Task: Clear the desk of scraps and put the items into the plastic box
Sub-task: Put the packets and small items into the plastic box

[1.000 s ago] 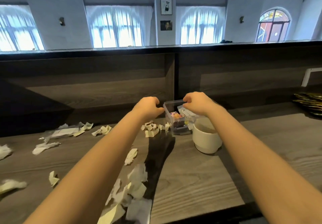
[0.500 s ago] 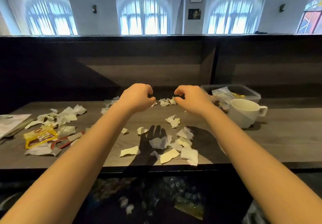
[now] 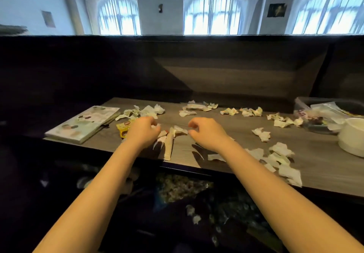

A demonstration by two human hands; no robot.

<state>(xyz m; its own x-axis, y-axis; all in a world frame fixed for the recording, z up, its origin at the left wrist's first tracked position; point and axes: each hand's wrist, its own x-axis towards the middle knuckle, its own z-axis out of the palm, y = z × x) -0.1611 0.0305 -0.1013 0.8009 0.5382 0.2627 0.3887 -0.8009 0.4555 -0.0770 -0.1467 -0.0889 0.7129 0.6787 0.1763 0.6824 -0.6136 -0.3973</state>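
Torn paper scraps [image 3: 260, 133] lie scattered over the wooden desk [image 3: 226, 128]. My left hand [image 3: 142, 131] hovers over a small heap of scraps [image 3: 170, 136] near the front edge, its fingers curled and touching the paper beside a yellow wrapper [image 3: 123, 127]. My right hand [image 3: 204, 132] is just right of that heap with fingers curved and apart, holding nothing. The clear plastic box [image 3: 301, 104] stands at the far right with wrappers and papers inside.
A white mug [image 3: 350, 140] stands in front of the box at the right edge. A thin book [image 3: 82, 123] lies at the desk's left end. A dark back panel rises behind the desk. A bin with scraps [image 3: 181, 187] sits below the front edge.
Both hands have left the plastic box and moved left along the desk to the heap near the yellow wrapper. The view has swung left with them, bringing the book in.
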